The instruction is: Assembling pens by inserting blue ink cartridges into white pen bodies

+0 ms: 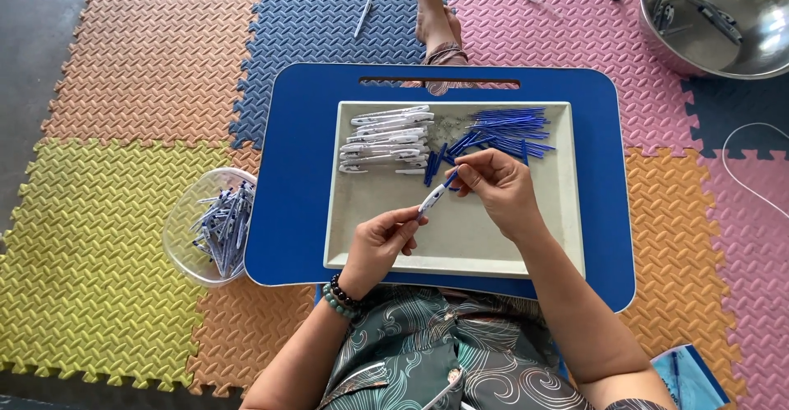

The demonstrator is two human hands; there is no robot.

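My left hand (380, 241) grips the lower end of a white pen barrel (431, 200) above a cream tray (460, 246). My right hand (497, 186) pinches a blue refill (449, 179) at the barrel's upper end. In the tray's far left lies a pile of white pen barrels (386, 139). A heap of blue refills (501, 131) lies at the tray's far right, just beyond my right hand. The tray rests on a blue lap table (288, 180).
A clear plastic bowl (185, 213) with several assembled pens sits left of the lap table on coloured foam mats (123, 89). A steel bowl (744, 61) holding a few pens stands far right. A foot (436, 24) rests beyond the table; a loose pen (362, 17) lies nearby.
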